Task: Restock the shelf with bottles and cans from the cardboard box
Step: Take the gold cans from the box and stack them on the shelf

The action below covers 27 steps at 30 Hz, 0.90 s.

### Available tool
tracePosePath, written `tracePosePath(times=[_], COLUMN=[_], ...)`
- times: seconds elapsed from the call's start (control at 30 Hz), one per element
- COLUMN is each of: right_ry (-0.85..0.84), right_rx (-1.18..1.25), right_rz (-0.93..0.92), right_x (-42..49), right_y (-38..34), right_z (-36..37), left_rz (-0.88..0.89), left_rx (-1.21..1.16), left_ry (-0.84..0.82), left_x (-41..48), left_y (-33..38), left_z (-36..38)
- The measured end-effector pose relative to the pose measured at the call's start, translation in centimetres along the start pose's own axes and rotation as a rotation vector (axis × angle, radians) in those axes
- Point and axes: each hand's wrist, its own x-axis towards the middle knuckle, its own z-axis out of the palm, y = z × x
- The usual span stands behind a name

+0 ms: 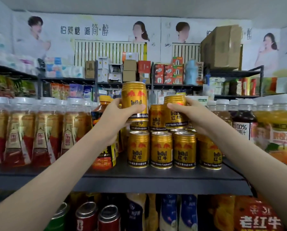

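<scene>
On the drinks shelf [156,177], over the stack of gold cans, you carry one more can in each hand. Your left hand [117,114] wraps the left can [134,100] low on its body, thumb across the front and fingers curled behind, so the base stays free to land. It stands upright and higher than the rest, over a can of the second tier [157,117]; whether it touches that can, you cannot tell from this view. Your right hand [191,114] grips the right can [176,110] the same way from the other side, thumb across the label. That can sits lower, level with the second tier, its base just above the tops of the front row [162,150]. It looks about to seat there.

Both forearms reach up and forward from the lower corners, wrists turned inward so the cans face each other across the stack. Labels face out like those below, probably to keep the display tidy.

Tea bottles [39,130] crowd the left, with a yellow-capped dark bottle [102,114] just behind your left hand; juice bottles [244,122] flank the right. The cardboard box you draw from is out of view.
</scene>
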Motion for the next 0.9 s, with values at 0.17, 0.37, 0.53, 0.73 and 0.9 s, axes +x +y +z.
tracePosePath(times=[0.17,0.37,0.53,0.73,0.9], right_ry=[0.025,0.049,0.085,0.076,0.036], right_rx=[-0.042,-0.052,-0.065,-0.158,-0.248], right_rz=[0.025,0.001,-0.018,0.037,0.054], right_x=[1.9,1.5,1.6,3.2,4.3], right_y=[0.7,0.0,0.6,2.4,3.2], right_z=[1.1,-0.7,-2.5,-3.3,-3.3], left_rz=[0.032,0.055,0.069,0.083,0.094], left_rx=[-0.024,-0.021,0.016,0.095,0.132], left_ry=[-0.021,-0.002,0.053,0.078,0.104], left_x=[0.0,-0.3,0.0,0.6,0.9], left_y=[-1.7,-2.3,-2.2,-2.3,-2.7], left_z=[-0.6,0.8,1.8,2.4,2.5])
